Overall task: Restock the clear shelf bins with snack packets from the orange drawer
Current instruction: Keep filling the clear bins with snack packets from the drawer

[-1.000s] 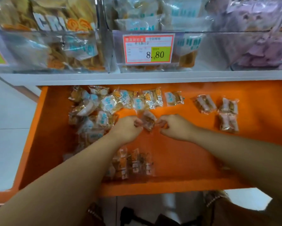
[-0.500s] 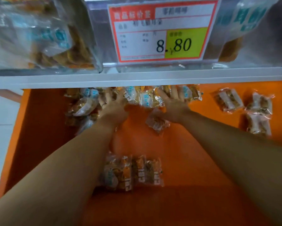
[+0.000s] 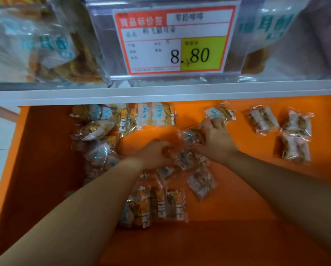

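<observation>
Left grip (image 3: 155, 153): fingers curled down and inward at the clump of snack packets (image 3: 187, 160) between the two hands. Blur hides whether a packet is actually held, so I cannot tell. Right grip (image 3: 216, 139): fingers spread and nearly straight, tips resting on a blue-and-white packet (image 3: 220, 113), with a second packet (image 3: 191, 135) against the thumb side of the palm. It is not closed round either one.

Nearest the camera, both bare forearms reach in over the orange drawer (image 3: 237, 208). Close to the drawer's front lie several CRI-printed packets (image 3: 160, 206), overlapping, partly under the left forearm. Just beyond, to the right, a single clear packet (image 3: 201, 184) lies tilted, close beside that group. Next come the hands and the clump.

Left of the left grip is a loose pile (image 3: 97, 135) of packets reaching the drawer's back left. A row of blue-label packets (image 3: 155, 115) lies along the back. Far right, well apart from the hands, lies one pale packet (image 3: 261, 120) and, further right, a pair of pale packets (image 3: 295, 148), one just behind the other.

Above the drawer runs the white shelf edge (image 3: 160, 95). On the shelf stand the clear bins (image 3: 105, 54), packets visible inside at left and right. The middle bin carries a price tag (image 3: 175, 40) reading 8.80.
</observation>
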